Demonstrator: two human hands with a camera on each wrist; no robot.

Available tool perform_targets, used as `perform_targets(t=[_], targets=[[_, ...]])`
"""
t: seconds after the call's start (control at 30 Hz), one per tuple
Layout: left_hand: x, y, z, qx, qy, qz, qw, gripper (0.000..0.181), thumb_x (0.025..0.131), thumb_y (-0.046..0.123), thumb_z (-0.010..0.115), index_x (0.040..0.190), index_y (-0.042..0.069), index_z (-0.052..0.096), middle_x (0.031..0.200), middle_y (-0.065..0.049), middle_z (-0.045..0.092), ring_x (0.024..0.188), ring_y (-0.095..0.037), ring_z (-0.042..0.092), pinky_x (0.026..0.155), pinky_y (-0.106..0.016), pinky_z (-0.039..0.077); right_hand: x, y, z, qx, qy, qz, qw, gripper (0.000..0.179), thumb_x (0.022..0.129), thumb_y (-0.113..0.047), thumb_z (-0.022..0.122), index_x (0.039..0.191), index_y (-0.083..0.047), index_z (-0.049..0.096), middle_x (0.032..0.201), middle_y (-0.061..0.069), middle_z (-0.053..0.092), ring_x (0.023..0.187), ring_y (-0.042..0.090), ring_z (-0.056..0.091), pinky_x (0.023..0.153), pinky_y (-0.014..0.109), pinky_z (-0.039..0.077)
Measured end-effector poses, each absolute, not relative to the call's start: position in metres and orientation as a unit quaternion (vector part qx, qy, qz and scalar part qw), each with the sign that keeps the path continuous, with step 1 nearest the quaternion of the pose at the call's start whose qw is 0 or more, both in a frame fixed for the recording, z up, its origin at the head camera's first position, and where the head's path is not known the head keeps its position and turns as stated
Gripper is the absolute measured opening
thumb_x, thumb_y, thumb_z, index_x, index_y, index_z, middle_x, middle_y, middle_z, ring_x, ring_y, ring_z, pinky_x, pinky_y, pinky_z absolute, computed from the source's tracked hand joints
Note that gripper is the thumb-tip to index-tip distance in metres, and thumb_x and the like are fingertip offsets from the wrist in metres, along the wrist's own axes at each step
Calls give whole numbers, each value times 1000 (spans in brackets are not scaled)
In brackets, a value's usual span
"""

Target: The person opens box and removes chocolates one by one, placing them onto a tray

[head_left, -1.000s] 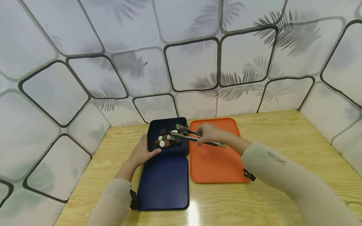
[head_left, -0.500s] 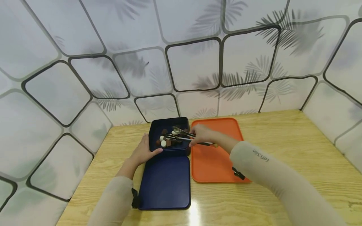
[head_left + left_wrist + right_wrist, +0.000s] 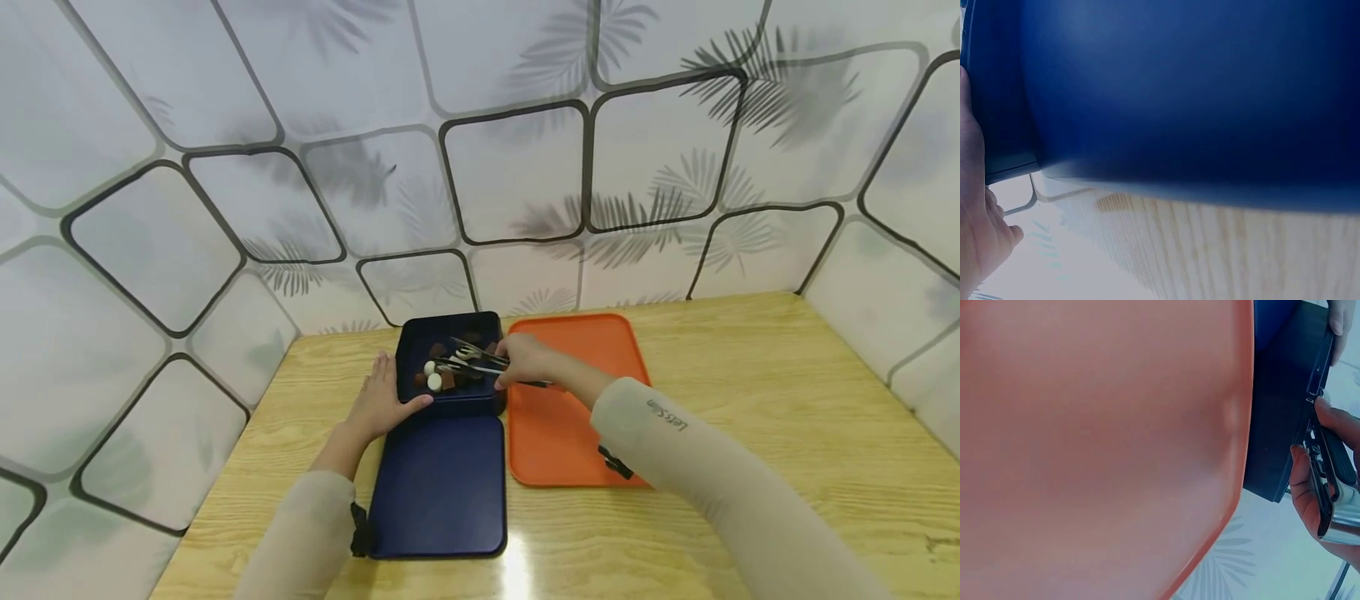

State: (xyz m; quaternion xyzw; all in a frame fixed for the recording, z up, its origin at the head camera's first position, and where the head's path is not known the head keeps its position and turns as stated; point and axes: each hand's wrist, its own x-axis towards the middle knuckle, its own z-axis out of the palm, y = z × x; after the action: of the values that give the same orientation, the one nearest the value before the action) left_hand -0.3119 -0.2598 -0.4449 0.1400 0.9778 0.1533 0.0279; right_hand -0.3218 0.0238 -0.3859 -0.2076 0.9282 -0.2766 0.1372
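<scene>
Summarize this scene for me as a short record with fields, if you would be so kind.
Left hand: rests at the left side of the dark blue box
Right hand: holds tongs
Tongs' tips: apart, over the box
Box contents: brown and white pieces
Contact between tips and pieces: cannot tell
Nearer the person: flat blue panel
Right of box: orange tray
Surface: light wooden table

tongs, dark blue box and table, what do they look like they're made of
Tongs: likely polished steel, given the bright silvery end; the black grips could be plastic or rubber. Dark blue box: painted metal or plastic; its smooth, evenly coloured wall leaves it open. Table: wood or wood-look laminate, glossy, showing grain and a bright reflection.
</scene>
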Motion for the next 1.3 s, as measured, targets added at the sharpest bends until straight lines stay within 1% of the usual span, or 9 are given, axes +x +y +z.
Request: perform_targets(t=[0.2, 0.33, 0.57, 0.63, 0.8, 0.87, 1.0, 1.2, 1.3], targets=[[-312, -260, -445, 138, 977, 157, 27, 107, 85, 59, 59, 147, -12, 7, 154, -31, 3, 143, -41, 2, 113, -56, 13, -327, 20, -391, -196, 930, -277, 145, 28, 75, -14, 80, 98, -1, 70, 85, 6, 66, 72, 17, 53, 66, 27, 45], [-312, -260, -447, 137, 977, 161, 25, 107, 85, 59, 59, 147, -12, 7, 154, -30, 4, 143, -41, 2, 113, -57, 14, -337, 20, -402, -210, 928, -274, 139, 35, 74, -19, 82, 102, -2, 71, 89, 5, 68, 75, 17, 57, 69, 28, 48], [-311, -259, -446, 141, 977, 162, 22, 107, 85, 57, 60, 146, -13, 8, 153, -31, 5, 143, -42, 4, 113, -55, 14, -326, 21, -392, -197, 930, -281, 129, 37, 76, -13, 79, 108, 2, 69, 104, 12, 69, 95, 25, 63, 83, 34, 51], [-311, -258, -446, 141, 976, 163, 23, 106, 85, 56, 60, 146, -13, 7, 153, -31, 4, 143, -42, 3, 113, -55, 14, -324, 22, -392, -200, 928, -289, 123, 35, 77, -11, 78, 107, 3, 69, 102, 13, 70, 93, 25, 63, 81, 33, 51], [-310, -259, -446, 141, 975, 170, 22, 107, 85, 58, 59, 146, -13, 7, 153, -31, 4, 143, -41, 2, 113, -56, 13, -323, 26, -393, -200, 922, -311, 117, 31, 78, -11, 77, 106, 2, 70, 96, 11, 70, 78, 18, 59, 70, 28, 48], [-310, -260, -446, 142, 975, 172, 20, 108, 85, 60, 58, 146, -13, 7, 153, -32, 4, 143, -42, 2, 113, -56, 13, -323, 28, -393, -194, 919, -323, 116, 31, 78, -11, 77, 106, 1, 70, 95, 10, 70, 76, 16, 58, 68, 27, 48], [-310, -260, -445, 142, 974, 174, 24, 109, 85, 59, 59, 146, -14, 6, 153, -32, 3, 143, -42, 1, 113, -56, 12, -323, 33, -390, -184, 913, -345, 114, 31, 78, -12, 78, 105, 0, 71, 91, 9, 71, 77, 17, 60, 69, 28, 49], [-310, -259, -446, 142, 975, 172, 27, 107, 85, 56, 60, 146, -13, 5, 154, -31, 2, 144, -41, 1, 114, -55, 12, -319, 43, -381, -199, 909, -353, 98, 33, 78, -13, 77, 107, 1, 70, 94, 10, 71, 83, 19, 63, 75, 31, 52], [-310, -259, -446, 144, 974, 171, 25, 107, 85, 55, 60, 146, -14, 6, 153, -32, 3, 143, -42, 3, 113, -55, 13, -317, 48, -379, -209, 902, -366, 93, 31, 77, -12, 78, 105, 2, 71, 90, 10, 72, 79, 17, 63, 72, 29, 51]])
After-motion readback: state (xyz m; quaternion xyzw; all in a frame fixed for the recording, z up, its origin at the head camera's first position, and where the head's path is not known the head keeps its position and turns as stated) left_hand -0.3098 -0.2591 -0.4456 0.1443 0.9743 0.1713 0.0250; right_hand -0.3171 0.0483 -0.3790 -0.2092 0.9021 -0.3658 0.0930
